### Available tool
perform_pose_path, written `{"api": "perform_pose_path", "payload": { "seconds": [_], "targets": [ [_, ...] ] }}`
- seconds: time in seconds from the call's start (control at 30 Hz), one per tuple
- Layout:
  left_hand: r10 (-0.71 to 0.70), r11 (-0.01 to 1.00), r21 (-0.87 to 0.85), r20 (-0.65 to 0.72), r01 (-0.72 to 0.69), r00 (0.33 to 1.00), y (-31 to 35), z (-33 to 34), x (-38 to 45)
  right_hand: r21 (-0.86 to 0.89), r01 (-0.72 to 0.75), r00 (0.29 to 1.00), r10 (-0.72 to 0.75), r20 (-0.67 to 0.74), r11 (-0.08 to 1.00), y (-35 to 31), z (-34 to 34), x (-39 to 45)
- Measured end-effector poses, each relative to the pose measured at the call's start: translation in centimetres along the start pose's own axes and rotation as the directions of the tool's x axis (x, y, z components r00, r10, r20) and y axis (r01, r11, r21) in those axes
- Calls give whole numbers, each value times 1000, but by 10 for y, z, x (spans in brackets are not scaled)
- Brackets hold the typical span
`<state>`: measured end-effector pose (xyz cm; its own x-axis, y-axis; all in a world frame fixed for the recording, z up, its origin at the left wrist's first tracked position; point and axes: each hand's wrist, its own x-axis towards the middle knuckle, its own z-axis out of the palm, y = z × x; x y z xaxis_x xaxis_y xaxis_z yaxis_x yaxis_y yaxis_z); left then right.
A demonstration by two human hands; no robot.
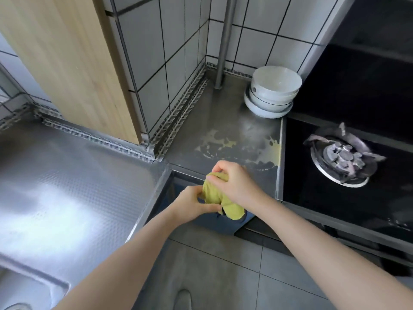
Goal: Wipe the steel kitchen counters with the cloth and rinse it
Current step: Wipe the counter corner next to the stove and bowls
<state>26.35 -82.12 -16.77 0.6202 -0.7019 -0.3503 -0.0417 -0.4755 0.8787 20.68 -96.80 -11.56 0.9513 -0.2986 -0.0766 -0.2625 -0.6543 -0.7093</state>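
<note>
Head view looks down at your two hands, held close together in front of the corner of the steel tabletop [225, 121]. Your left hand [192, 205] pinches the lower part of the yellow-green cloth [214, 195], its grip closed on the fabric. Your right hand [232, 182] pinches the top of the cloth, its grip closed on it too. The cloth is bunched up between both hands and hangs in the air, just off the front edge of the tabletop. One end dangles down over the floor [223, 276].

On the tabletop, just past your right hand, there is a pale yellow spill [273, 151] with splashes around it. A stack of white bowls [273, 90] sits farther back, near the tiled wall. The black stove [348, 198] with its gas burner [343, 155] lies to the right of the spill. A wooden board [67, 63] leans up on the left. The shiny tabletop on the left [67, 186] runs down to a sink [24, 287].
</note>
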Motion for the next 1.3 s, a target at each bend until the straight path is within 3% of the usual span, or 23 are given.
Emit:
{"api": "perform_pose_path", "payload": {
  "seconds": [0.13, 0.23, 0.4, 0.47, 0.57, 0.67, 0.73, 0.8, 0.87, 0.93, 0.97, 1.03, 1.1, 1.13, 1.3],
  "targets": [
    [-38, 981, 193, 8, 35, 999, -10, -10, 31, 20, -74, 997, 74, 29, 997, 28, -23, 22],
    [-141, 975, 180, 61, 128, 988, -14, -12, 50, -30, -165, 985, 166, 48, 986, 62, -40, 30],
    [-198, 966, 197, 149, 167, 969, -5, 8, 75, -133, -331, 936, 343, 80, 934, 132, -64, 28],
    [-235, 967, 147, 180, 210, 955, 2, 24, 83, -198, -375, 913, 398, 92, 905, 158, -75, 27],
    [-302, 945, -69, 194, 320, 933, 15, 55, 100, -297, -392, 887, 444, 131, 871, 195, -103, 39],
    [-313, 923, -195, 120, 332, 942, 32, 89, 127, -349, -368, 912, 407, 45, 862, 224, -133, 60],
    [-256, 966, 24, 1, 256, 967, 43, 111, 145, -411, -334, 942, 313, -119, 848, 233, -146, 75],
    [-147, 919, 333, -212, 213, 966, 47, 126, 154, -654, -279, 951, 108, -290, 703, 232, -144, 80],
    [-53, 872, 407, -473, 271, 880, 43, 130, 156, -760, -262, 950, 21, -311, 595, 222, -130, 74],
    [-38, 840, 388, -655, 379, 755, 28, 122, 154, -745, -285, 951, 274, -142, 603, 216, -103, 63],
    [-81, 822, 343, -720, 454, 689, 19, 117, 154, -699, -352, 900, 431, -69, 623, 221, -89, 60],
    [-222, 783, 158, -832, 601, 509, 3, 103, 150, -588, -464, 816, 578, 8, 663, 232, -67, 59],
    [-354, 737, -63, -884, 673, 305, -10, 90, 150, -515, -505, 817, 577, -26, 693, 244, -54, 64],
    [-391, 721, -132, -888, 680, 242, -15, 84, 152, -500, -507, 830, 553, -65, 702, 250, -50, 69],
    [-593, 723, -459, -796, 516, 123, -31, 58, 181, -516, -439, 898, 373, -231, 736, 280, -50, 93]
  ]
}}
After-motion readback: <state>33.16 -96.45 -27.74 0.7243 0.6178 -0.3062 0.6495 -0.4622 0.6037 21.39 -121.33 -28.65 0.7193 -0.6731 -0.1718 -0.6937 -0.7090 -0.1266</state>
